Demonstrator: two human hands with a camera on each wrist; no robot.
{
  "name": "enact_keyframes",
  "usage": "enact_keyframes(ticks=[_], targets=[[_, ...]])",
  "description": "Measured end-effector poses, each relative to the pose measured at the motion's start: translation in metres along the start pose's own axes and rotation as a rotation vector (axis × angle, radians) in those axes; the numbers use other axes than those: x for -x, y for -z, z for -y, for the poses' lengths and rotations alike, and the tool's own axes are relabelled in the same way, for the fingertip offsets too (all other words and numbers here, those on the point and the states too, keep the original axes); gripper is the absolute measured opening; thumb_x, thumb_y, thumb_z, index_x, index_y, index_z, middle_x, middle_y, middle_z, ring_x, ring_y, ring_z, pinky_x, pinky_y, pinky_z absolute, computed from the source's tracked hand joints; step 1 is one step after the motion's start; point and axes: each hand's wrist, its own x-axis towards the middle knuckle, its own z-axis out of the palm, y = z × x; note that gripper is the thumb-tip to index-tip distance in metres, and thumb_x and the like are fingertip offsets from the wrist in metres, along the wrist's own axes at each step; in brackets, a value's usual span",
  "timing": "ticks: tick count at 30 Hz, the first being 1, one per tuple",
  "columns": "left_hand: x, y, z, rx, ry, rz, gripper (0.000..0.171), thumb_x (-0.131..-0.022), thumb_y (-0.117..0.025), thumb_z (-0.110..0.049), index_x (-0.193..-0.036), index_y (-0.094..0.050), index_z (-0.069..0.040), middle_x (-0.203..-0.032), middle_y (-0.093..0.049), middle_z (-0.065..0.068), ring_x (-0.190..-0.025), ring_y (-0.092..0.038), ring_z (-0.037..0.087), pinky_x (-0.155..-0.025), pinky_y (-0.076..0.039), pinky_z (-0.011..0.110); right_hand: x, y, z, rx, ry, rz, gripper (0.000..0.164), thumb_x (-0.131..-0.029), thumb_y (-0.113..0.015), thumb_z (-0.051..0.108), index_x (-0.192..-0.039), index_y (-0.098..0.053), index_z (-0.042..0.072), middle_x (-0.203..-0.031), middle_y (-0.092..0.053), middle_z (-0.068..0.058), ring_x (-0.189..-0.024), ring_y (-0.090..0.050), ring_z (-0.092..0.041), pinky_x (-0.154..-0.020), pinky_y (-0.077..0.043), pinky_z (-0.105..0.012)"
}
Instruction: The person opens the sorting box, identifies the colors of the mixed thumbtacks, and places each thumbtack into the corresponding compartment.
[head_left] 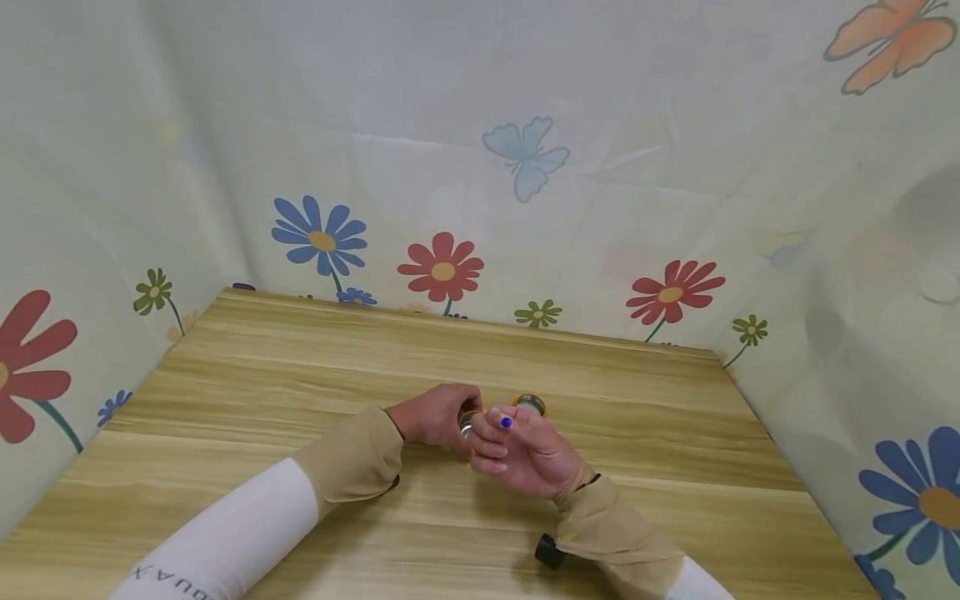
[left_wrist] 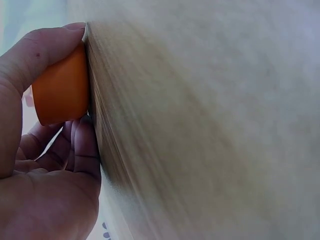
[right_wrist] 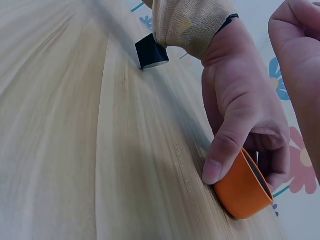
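On the wooden table, my left hand (head_left: 438, 414) grips a small, short orange cup (right_wrist: 243, 190) with thumb and fingers about its side. The cup (left_wrist: 62, 90) stands upright on the table, and a grey inside shows at its top from above. My right hand (head_left: 534, 458) is just to the right of it, palm partly turned up. Between its thumb and fingertips it pinches a small round blue bead (head_left: 506, 422). Just beyond the right hand stands a second orange-rimmed cup (head_left: 530, 404), its lower part hidden by that hand. In the right wrist view, only part of the right hand (right_wrist: 302, 65) shows.
The wood-grain table (head_left: 322, 350) runs back to a pale curtain (head_left: 375, 100) printed with flowers and butterflies, which also hangs at both sides. Black camera blocks (head_left: 550, 551) stick out under the wrists.
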Motion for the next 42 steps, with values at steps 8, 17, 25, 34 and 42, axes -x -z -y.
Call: enact_keyframes(ticks=[8,17,25,34,42], targets=[[0.0002,-0.0011,0.0003,-0.024,-0.004,-0.009,0.042,-0.062,-0.084,-0.024,-0.089,-0.053,-0.014,-0.079,-0.055,-0.003,-0.071,-0.052,0.010,-0.061,-0.043,0.023,-0.0019,-0.0026,-0.0016,-0.021,-0.006,0.007,0.023,-0.103,-0.037,0.022,-0.080,-0.035,0.017,-0.082,-0.024,0.002,-0.072,-0.027,-0.010,-0.065,-0.025,-0.023],[0.0009,-0.0017,0.0003,-0.034,-0.035,-0.029,0.041,-0.063,-0.084,-0.025,-0.089,-0.053,-0.014,-0.078,-0.054,-0.003,-0.069,-0.051,0.010,-0.059,-0.042,0.022,-0.0023,-0.0021,-0.0023,-0.027,-0.010,0.015,0.022,-0.103,-0.037,0.023,-0.081,-0.035,0.017,-0.082,-0.024,0.003,-0.072,-0.027,-0.010,-0.064,-0.026,-0.023],[-0.0002,-0.0017,0.0008,-0.019,-0.009,-0.020,0.041,-0.065,-0.084,-0.029,-0.089,-0.053,-0.015,-0.078,-0.055,-0.004,-0.070,-0.051,0.009,-0.060,-0.042,0.023,-0.0035,-0.0028,-0.0014,-0.033,-0.013,0.026,0.022,-0.103,-0.038,0.024,-0.082,-0.035,0.017,-0.082,-0.024,0.003,-0.072,-0.027,-0.010,-0.064,-0.025,-0.022],[0.0002,-0.0015,0.0013,-0.017,-0.008,-0.020,0.039,-0.065,-0.083,-0.027,-0.088,-0.054,-0.016,-0.077,-0.054,-0.004,-0.069,-0.051,0.009,-0.060,-0.042,0.022,-0.0058,-0.0038,-0.0016,-0.038,-0.009,0.040,0.023,-0.102,-0.038,0.024,-0.081,-0.036,0.017,-0.081,-0.024,0.003,-0.072,-0.029,-0.010,-0.064,-0.026,-0.023],[0.0004,-0.0017,0.0014,-0.015,-0.016,-0.024,0.039,-0.065,-0.083,-0.026,-0.088,-0.054,-0.015,-0.078,-0.054,-0.003,-0.070,-0.051,0.010,-0.060,-0.042,0.022,-0.0068,-0.0067,0.0002,-0.033,-0.011,0.042,0.022,-0.102,-0.039,0.024,-0.082,-0.036,0.017,-0.082,-0.024,0.003,-0.072,-0.028,-0.010,-0.065,-0.025,-0.022]])
